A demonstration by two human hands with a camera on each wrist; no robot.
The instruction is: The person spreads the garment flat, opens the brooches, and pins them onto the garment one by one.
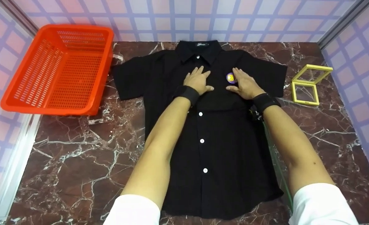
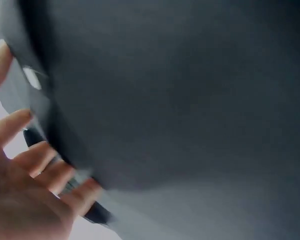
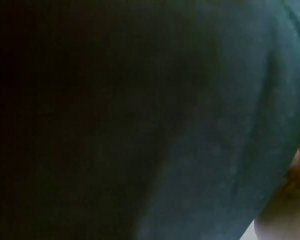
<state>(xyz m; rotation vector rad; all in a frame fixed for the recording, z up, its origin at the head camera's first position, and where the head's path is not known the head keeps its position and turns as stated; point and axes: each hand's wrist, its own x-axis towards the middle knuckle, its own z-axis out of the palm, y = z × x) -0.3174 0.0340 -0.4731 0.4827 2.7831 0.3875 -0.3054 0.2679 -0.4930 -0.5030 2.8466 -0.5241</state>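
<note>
A black short-sleeved shirt point(image 1: 225, 140) with white buttons lies face up, its collar toward the back wall. On its chest, left of the button line, my left hand point(image 1: 197, 82) rests with spread, straight fingers. My right hand point(image 1: 244, 83) lies flat on the other side of the chest, fingertips beside a round purple and yellow badge point(image 1: 231, 78). Dark cloth fills most of both wrist views. The left fingers point(image 2: 55, 175) lie against the shirt in the left wrist view. Only a blurred bit of the right hand point(image 3: 290, 210) shows in the right wrist view.
An orange-red plastic basket point(image 1: 92, 107) stands at the back left. To the right of the shirt, a yellow-framed hinged case point(image 1: 305, 102) stands unfolded on the dark red marbled table point(image 1: 78, 162). Checked panels point(image 1: 253, 23) enclose the back and sides.
</note>
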